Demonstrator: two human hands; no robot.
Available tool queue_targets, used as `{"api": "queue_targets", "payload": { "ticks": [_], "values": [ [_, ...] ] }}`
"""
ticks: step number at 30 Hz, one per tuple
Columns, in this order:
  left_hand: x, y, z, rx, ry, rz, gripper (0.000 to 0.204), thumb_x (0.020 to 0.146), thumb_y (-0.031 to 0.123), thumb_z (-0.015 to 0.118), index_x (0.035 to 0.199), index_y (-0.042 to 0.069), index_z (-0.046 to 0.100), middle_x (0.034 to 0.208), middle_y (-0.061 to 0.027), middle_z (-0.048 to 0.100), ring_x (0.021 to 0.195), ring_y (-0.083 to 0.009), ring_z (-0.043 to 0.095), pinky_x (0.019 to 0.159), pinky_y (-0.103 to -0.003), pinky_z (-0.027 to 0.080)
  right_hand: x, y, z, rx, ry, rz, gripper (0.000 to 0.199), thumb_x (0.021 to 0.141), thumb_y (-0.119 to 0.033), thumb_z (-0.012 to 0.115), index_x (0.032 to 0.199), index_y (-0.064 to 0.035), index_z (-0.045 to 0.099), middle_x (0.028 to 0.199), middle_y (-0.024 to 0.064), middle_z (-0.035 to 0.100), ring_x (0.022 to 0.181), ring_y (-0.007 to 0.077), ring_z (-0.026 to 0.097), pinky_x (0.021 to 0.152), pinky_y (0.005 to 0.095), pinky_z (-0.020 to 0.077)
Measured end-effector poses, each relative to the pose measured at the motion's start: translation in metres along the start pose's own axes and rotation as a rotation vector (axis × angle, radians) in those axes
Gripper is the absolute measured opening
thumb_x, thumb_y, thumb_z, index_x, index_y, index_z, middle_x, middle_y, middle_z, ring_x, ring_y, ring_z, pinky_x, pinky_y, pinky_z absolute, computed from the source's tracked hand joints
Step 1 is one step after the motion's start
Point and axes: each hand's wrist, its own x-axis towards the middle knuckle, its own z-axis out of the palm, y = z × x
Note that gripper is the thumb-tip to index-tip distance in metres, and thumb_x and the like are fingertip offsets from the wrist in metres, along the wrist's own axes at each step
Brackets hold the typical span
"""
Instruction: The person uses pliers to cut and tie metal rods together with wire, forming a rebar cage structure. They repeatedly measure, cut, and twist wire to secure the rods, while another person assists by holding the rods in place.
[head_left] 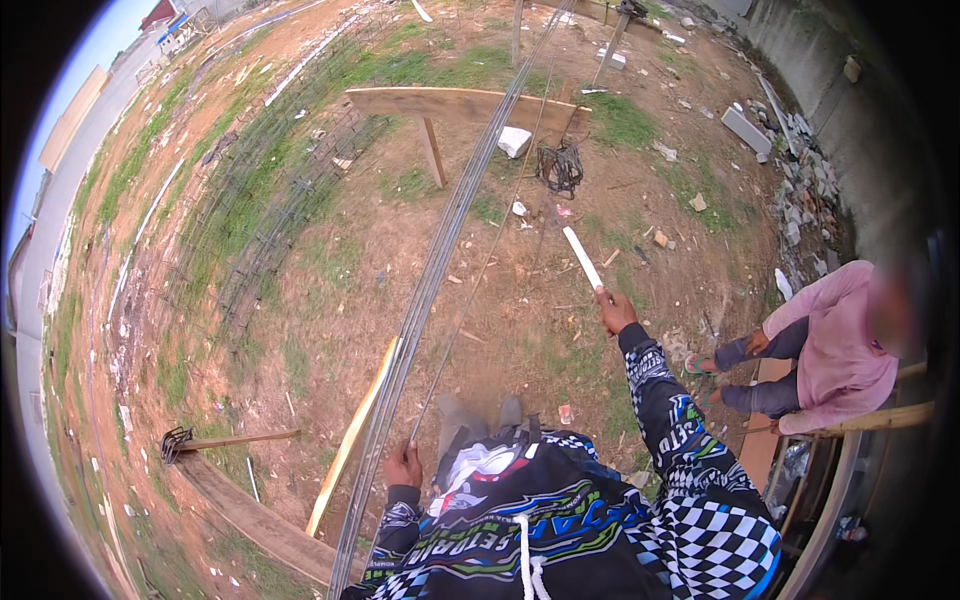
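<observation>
My right hand point(617, 312) is stretched out ahead, closed around the near end of a flat white strip point(582, 256) that points forward and slightly left. What the strip is made of does not show. Low in front of me, my left hand point(403, 468) is closed at the near end of a single thin steel rod point(484, 268), its fingertips seemingly pinching it. Just left of that hand runs a long bundle of steel bars point(430, 270), slanting from the lower edge to the far top.
A plank trestle point(440, 103) stands ahead, beside coiled dark wire point(559, 169) and a white block point(514, 142). Another plank point(250, 510) is at lower left. Wire-like steel frames point(265, 245) lie on the grass. A person in pink point(835, 345) sits at right, near a rubble-lined wall point(840, 110).
</observation>
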Motion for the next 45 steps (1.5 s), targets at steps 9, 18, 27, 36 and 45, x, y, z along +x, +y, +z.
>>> {"api": "queue_targets", "payload": {
  "ticks": [9,18,27,36,45],
  "values": [
    [0.002,0.007,-0.009,0.001,-0.095,-0.127,0.031,0.091,0.031,0.060,0.101,0.004,0.069,0.072,-0.0210,0.065,0.067,-0.0299,0.066,0.060,-0.038,0.048,0.146,-0.127,-0.088,-0.399,-0.052,-0.007,0.077,0.084,-0.074,0.045,0.077,0.0014,0.061,0.061,0.0116,0.058,0.048,0.0237,0.057,0.046,0.0382,0.0461],
    [0.005,-0.043,0.012,-0.131,-0.116,-0.060,0.038,0.091,0.039,0.061,0.105,0.004,0.069,0.077,-0.0199,0.068,0.073,-0.0272,0.069,0.063,-0.036,0.050,0.186,-0.190,-0.129,-0.876,-0.019,-0.131,0.086,0.085,-0.076,0.037,0.106,0.0017,0.068,0.097,0.0250,0.068,0.094,0.0391,0.065,0.083,0.0473,0.0476],
    [0.001,-0.028,0.000,-0.334,-0.172,-0.165,0.032,0.093,0.028,0.059,0.091,-0.002,0.069,0.077,-0.0091,0.067,0.072,-0.0160,0.061,0.067,-0.032,0.046,0.217,-0.217,-0.155,-0.930,-0.066,-0.031,0.081,0.080,-0.078,0.044,0.091,-0.0009,0.070,0.080,0.0142,0.067,0.079,0.0275,0.066,0.075,0.0412,0.0483],
    [0.005,-0.040,-0.005,-0.236,-0.248,-0.082,0.037,0.091,0.034,0.061,0.085,-0.001,0.069,0.066,-0.0055,0.061,0.063,-0.0132,0.055,0.059,-0.032,0.043,0.216,-0.210,-0.166,-1.002,-0.057,-0.129,0.085,0.079,-0.078,0.046,0.103,0.0001,0.067,0.093,0.0179,0.066,0.089,0.0305,0.065,0.081,0.0434,0.0480],
    [0.022,-0.043,-0.007,-0.302,-0.247,-0.040,0.035,0.093,0.034,0.060,0.081,0.001,0.068,0.055,0.0015,0.049,0.053,-0.0081,0.043,0.049,-0.028,0.032,0.229,-0.228,-0.153,-0.898,-0.082,-0.050,0.075,0.082,-0.072,0.049,0.101,-0.0020,0.067,0.096,0.0151,0.065,0.091,0.0300,0.062,0.083,0.0432,0.0468]
  ]
}}
